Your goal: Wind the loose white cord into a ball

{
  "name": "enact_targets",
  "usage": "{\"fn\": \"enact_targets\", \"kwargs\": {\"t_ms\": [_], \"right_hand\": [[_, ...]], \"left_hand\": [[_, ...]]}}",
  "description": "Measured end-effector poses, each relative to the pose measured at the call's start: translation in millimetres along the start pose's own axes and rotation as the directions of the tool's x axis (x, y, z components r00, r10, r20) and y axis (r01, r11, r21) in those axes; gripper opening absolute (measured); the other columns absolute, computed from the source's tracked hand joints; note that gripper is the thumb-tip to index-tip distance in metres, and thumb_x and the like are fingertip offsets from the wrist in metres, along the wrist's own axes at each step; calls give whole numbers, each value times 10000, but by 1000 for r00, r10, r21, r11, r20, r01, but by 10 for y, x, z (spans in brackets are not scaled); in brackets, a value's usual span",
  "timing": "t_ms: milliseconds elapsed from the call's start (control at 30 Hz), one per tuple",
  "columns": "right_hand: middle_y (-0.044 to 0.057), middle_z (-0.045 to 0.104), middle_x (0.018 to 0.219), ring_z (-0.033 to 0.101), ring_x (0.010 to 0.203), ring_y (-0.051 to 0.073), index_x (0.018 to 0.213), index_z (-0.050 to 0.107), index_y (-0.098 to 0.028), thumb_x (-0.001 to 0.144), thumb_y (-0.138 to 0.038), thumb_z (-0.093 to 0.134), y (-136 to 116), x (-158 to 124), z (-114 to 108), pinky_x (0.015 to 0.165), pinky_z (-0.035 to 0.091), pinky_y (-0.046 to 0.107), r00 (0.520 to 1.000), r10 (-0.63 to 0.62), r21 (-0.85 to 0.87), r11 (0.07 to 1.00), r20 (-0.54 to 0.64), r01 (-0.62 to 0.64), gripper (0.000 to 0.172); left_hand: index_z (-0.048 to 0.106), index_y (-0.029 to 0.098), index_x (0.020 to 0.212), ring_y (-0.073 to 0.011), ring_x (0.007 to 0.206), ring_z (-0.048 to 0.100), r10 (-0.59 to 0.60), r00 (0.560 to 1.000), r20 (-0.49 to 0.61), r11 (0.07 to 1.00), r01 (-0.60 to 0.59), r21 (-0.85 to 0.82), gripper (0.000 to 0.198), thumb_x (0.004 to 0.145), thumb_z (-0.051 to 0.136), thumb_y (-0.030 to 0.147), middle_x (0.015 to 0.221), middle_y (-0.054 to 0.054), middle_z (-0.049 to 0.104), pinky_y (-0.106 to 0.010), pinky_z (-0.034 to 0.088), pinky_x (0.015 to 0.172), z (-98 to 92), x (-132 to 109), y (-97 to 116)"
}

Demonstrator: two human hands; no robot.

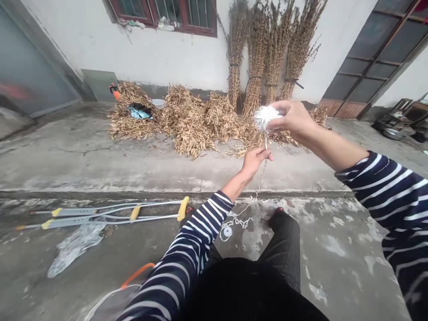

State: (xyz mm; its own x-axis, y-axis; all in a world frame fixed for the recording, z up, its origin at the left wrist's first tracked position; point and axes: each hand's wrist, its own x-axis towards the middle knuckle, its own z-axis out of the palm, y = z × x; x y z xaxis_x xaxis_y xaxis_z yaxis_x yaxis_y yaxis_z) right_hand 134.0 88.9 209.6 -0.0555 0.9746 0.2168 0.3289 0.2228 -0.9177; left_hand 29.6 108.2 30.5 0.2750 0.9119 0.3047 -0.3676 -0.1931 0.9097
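Observation:
My right hand (294,119) is raised in front of me, fingers closed round a ball of white string (264,117). Below it my left hand (254,159) pinches the strand of string (260,185) that hangs from the ball. The string runs down between my knees to a loose tangle (238,221) on the concrete, beside a small white ring-shaped object (228,232). Both arms wear dark sleeves with white stripes. My legs in dark trousers stretch forward.
A pair of metal crutches (110,215) with yellow grips lies on the ground at left, above a clear plastic bag (75,246). Piles of dry stalks (187,118) and upright bundles (267,53) stand against the white wall. A low concrete step (133,194) crosses the ground ahead.

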Motion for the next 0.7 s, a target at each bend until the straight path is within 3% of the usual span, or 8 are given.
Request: {"fn": "enact_targets", "kwargs": {"t_ms": [167,333,400,533,700], "right_hand": [[116,675,1022,694,782,175,986,676,-118,598,-42,849,384,140,-174,619,655,329,999,27,12,1000,29,-27,432],[91,669,1028,684,794,176,1034,653,-134,550,-51,851,800,189,-241,619,639,347,996,41,31,999,-85,-39,530],[68,673,1013,672,832,183,1013,657,-137,484,-56,857,942,187,-210,636,613,331,989,23,-22,999,-143,-27,571],[44,684,975,635,924,214,966,675,-135,440,-110,861,1211,148,-97,832,569,363,977,-107,-266,962,-186,55,559],[77,685,1093,601,1025,270,1039,702,-163,565,-155,782,1526,-16,59,962,492,417,971,-238,-541,819,-24,188,480]], "left_hand": [[682,137,847,-206,713,729,-192,969,154,975,206,-79,569,707,827,669,666,-48,725,-399,538,921,-240,-424,16],[676,139,812,-224,747,738,-332,904,269,936,352,-27,535,724,834,642,671,-59,723,-376,531,869,-490,-834,123],[680,143,809,-223,753,735,-345,884,314,933,359,14,505,762,812,628,674,-61,724,-371,528,861,-535,-946,219],[698,148,804,-219,780,734,-317,845,431,948,301,107,456,837,761,598,711,-77,738,-368,532,858,-524,-1008,514],[712,166,785,-208,778,738,-248,844,475,965,173,196,385,894,721,535,711,-71,734,-384,563,855,-501,-778,894]]}}
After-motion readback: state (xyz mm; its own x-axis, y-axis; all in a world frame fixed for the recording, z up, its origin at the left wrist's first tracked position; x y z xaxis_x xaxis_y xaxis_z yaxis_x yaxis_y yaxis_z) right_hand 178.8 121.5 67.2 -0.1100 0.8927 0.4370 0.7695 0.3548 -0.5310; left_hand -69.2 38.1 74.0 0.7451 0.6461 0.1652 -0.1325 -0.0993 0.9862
